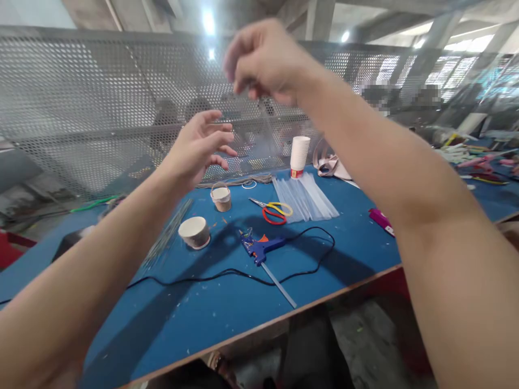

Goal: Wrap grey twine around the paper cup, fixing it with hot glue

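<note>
My left hand is raised above the table's far side, fingers spread and nothing in them. Higher up and to the right, my right hand has its fingers curled in, a little blurred; whatever they may hold cannot be made out. Below my hands lies a blue glue gun with a clear glue stick sticking out of it. Red-and-yellow scissors lie behind it, partly open. A small paper cup with a handle and a short white cup stand to the left.
Clear glue sticks lie beside a stack of paper cups. A black cord crosses the blue table. Thin wires lie at left, a magenta item at right. A perforated metal screen stands behind.
</note>
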`<action>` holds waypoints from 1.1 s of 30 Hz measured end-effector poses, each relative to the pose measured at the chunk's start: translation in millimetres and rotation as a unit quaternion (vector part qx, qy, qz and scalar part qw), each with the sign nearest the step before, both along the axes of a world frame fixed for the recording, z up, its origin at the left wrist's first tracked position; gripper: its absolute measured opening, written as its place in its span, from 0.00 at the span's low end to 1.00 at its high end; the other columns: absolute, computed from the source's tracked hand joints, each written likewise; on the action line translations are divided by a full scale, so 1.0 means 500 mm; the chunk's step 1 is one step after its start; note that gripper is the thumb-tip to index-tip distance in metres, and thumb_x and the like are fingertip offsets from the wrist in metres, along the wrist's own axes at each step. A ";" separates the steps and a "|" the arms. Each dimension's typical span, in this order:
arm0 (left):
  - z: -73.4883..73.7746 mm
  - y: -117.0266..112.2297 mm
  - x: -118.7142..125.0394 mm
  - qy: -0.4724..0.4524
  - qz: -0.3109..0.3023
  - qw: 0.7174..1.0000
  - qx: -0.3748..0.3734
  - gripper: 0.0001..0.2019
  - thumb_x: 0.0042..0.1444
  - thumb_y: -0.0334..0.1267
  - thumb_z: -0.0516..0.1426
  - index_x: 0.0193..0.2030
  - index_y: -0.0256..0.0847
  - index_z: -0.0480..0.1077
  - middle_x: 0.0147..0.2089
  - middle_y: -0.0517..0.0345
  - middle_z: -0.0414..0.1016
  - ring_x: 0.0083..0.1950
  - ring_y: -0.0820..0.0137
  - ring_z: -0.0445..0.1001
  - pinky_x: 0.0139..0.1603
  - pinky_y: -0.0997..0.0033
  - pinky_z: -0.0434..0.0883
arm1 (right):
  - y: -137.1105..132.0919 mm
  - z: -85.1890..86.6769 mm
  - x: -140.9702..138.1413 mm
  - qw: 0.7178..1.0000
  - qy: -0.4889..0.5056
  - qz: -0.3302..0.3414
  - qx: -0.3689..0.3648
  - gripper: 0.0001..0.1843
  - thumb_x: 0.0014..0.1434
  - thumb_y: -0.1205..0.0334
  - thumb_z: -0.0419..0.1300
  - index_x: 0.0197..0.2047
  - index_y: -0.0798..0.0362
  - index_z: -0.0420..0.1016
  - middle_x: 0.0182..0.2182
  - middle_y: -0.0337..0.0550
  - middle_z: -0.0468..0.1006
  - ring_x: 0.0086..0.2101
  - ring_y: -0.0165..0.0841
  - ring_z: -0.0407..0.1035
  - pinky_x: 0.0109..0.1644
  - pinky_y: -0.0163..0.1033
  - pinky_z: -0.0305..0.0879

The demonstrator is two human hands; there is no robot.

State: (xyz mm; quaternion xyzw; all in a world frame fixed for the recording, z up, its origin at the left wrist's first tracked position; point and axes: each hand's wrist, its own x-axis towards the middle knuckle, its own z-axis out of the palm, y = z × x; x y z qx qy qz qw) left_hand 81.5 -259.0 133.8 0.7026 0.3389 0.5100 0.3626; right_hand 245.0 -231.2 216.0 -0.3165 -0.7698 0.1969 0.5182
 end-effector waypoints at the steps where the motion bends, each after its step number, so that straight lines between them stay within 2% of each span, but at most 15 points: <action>1: -0.002 -0.009 0.006 -0.024 -0.019 0.999 -0.013 0.21 0.46 0.32 0.59 0.49 0.44 0.64 0.51 0.52 0.72 0.31 0.73 0.73 0.25 0.72 0.65 | -0.011 -0.027 -0.010 0.999 -0.039 0.015 -0.027 0.14 0.45 0.86 0.52 0.27 0.60 0.70 0.20 0.33 0.71 0.20 0.24 0.67 0.15 0.26 0.52; 5: -0.015 -0.034 0.015 -0.009 -0.037 0.996 -0.075 0.10 0.44 0.29 0.58 0.37 0.39 0.67 0.32 0.58 0.71 0.23 0.77 0.66 0.24 0.73 0.63 | -0.036 -0.113 -0.027 0.985 -0.120 0.086 -0.087 0.13 0.49 0.84 0.55 0.28 0.57 0.73 0.19 0.33 0.72 0.18 0.23 0.63 0.19 0.27 0.57; 7: -0.022 -0.040 0.013 0.017 -0.029 0.994 -0.106 0.06 0.44 0.28 0.58 0.31 0.38 0.68 0.24 0.61 0.65 0.21 0.77 0.62 0.24 0.72 0.63 | -0.040 -0.132 -0.022 0.982 -0.124 0.096 -0.101 0.11 0.50 0.82 0.58 0.29 0.56 0.74 0.20 0.34 0.73 0.20 0.23 0.65 0.19 0.27 0.57; 9: -0.026 -0.043 0.012 0.036 -0.023 0.991 -0.126 0.05 0.45 0.29 0.58 0.31 0.37 0.69 0.21 0.63 0.61 0.20 0.77 0.60 0.24 0.71 0.62 | -0.042 -0.138 -0.012 0.983 -0.118 0.093 -0.110 0.09 0.51 0.79 0.60 0.30 0.57 0.74 0.23 0.36 0.74 0.22 0.23 0.66 0.20 0.27 0.57; 12: -0.022 -0.042 0.015 0.042 0.022 0.991 -0.122 0.07 0.47 0.27 0.57 0.34 0.37 0.69 0.20 0.65 0.59 0.19 0.77 0.59 0.25 0.69 0.62 | -0.044 -0.142 0.008 0.986 -0.094 0.077 -0.114 0.03 0.55 0.73 0.61 0.33 0.57 0.73 0.27 0.38 0.75 0.25 0.23 0.67 0.19 0.26 0.54; 15: -0.006 -0.041 0.023 0.010 0.072 0.995 -0.074 0.07 0.49 0.23 0.54 0.32 0.37 0.67 0.19 0.66 0.57 0.20 0.78 0.59 0.27 0.70 0.63 | -0.041 -0.159 0.031 0.987 -0.100 0.062 -0.112 0.09 0.54 0.67 0.65 0.39 0.56 0.73 0.34 0.38 0.76 0.27 0.22 0.68 0.19 0.25 0.55; 17: 0.006 -0.041 0.030 -0.015 0.076 0.996 -0.041 0.07 0.50 0.23 0.53 0.32 0.38 0.66 0.18 0.67 0.56 0.21 0.79 0.59 0.27 0.72 0.63 | -0.037 -0.176 0.048 0.981 -0.141 0.046 -0.126 0.11 0.51 0.70 0.66 0.39 0.55 0.74 0.33 0.38 0.76 0.26 0.23 0.67 0.21 0.26 0.56; 19: 0.014 -0.042 0.038 -0.040 0.074 0.996 -0.024 0.07 0.50 0.23 0.53 0.31 0.39 0.66 0.18 0.66 0.57 0.22 0.78 0.60 0.27 0.73 0.63 | -0.035 -0.188 0.064 0.974 -0.173 0.022 -0.148 0.08 0.51 0.74 0.65 0.35 0.56 0.75 0.28 0.38 0.76 0.23 0.23 0.64 0.21 0.29 0.57; 22: 0.010 -0.038 0.054 -0.051 0.073 0.995 -0.044 0.08 0.48 0.23 0.55 0.33 0.39 0.65 0.22 0.65 0.63 0.26 0.76 0.65 0.29 0.73 0.64 | -0.035 -0.183 0.084 0.977 -0.149 -0.015 -0.149 0.07 0.52 0.76 0.61 0.32 0.56 0.76 0.25 0.37 0.76 0.20 0.23 0.60 0.21 0.30 0.56; 24: -0.001 -0.036 0.067 -0.041 0.062 0.994 -0.075 0.10 0.47 0.23 0.56 0.35 0.39 0.65 0.25 0.63 0.66 0.28 0.75 0.68 0.29 0.73 0.65 | -0.032 -0.172 0.095 0.984 -0.127 -0.022 -0.127 0.08 0.53 0.75 0.60 0.34 0.54 0.77 0.26 0.37 0.76 0.20 0.24 0.61 0.22 0.30 0.58; 26: -0.014 -0.039 0.079 -0.027 0.050 0.994 -0.099 0.10 0.47 0.24 0.55 0.36 0.38 0.65 0.28 0.61 0.68 0.28 0.75 0.68 0.29 0.73 0.64 | -0.022 -0.174 0.103 0.982 -0.157 -0.022 -0.106 0.08 0.54 0.73 0.61 0.36 0.54 0.78 0.27 0.38 0.77 0.23 0.25 0.65 0.26 0.31 0.61; 28: -0.023 -0.048 0.089 -0.019 0.046 0.993 -0.104 0.09 0.47 0.24 0.54 0.35 0.38 0.65 0.30 0.60 0.68 0.27 0.76 0.68 0.28 0.74 0.63 | -0.004 -0.202 0.108 0.959 -0.265 -0.042 -0.095 0.09 0.55 0.72 0.60 0.39 0.54 0.78 0.31 0.40 0.79 0.27 0.28 0.70 0.31 0.32 0.65; 29: -0.026 -0.054 0.092 -0.016 0.045 0.993 -0.105 0.08 0.47 0.24 0.54 0.34 0.38 0.65 0.30 0.60 0.68 0.27 0.76 0.68 0.27 0.74 0.63 | 0.007 -0.225 0.111 0.932 -0.343 -0.070 -0.092 0.11 0.56 0.72 0.59 0.41 0.55 0.78 0.34 0.43 0.80 0.31 0.30 0.72 0.34 0.33 0.67; 30: -0.029 -0.060 0.093 -0.013 0.043 0.993 -0.106 0.08 0.46 0.24 0.54 0.33 0.38 0.66 0.30 0.60 0.68 0.26 0.76 0.68 0.26 0.74 0.63 | 0.018 -0.254 0.113 0.889 -0.436 -0.107 -0.090 0.13 0.58 0.73 0.57 0.43 0.54 0.78 0.38 0.44 0.80 0.36 0.32 0.74 0.40 0.35 0.68; 33: -0.035 -0.077 0.088 0.004 0.034 0.993 -0.116 0.07 0.45 0.23 0.55 0.31 0.37 0.67 0.30 0.59 0.67 0.26 0.77 0.68 0.23 0.75 0.61 | 0.051 -0.347 0.120 0.841 -0.511 -0.133 -0.119 0.12 0.57 0.75 0.59 0.43 0.56 0.79 0.45 0.52 0.79 0.45 0.40 0.73 0.49 0.43 0.68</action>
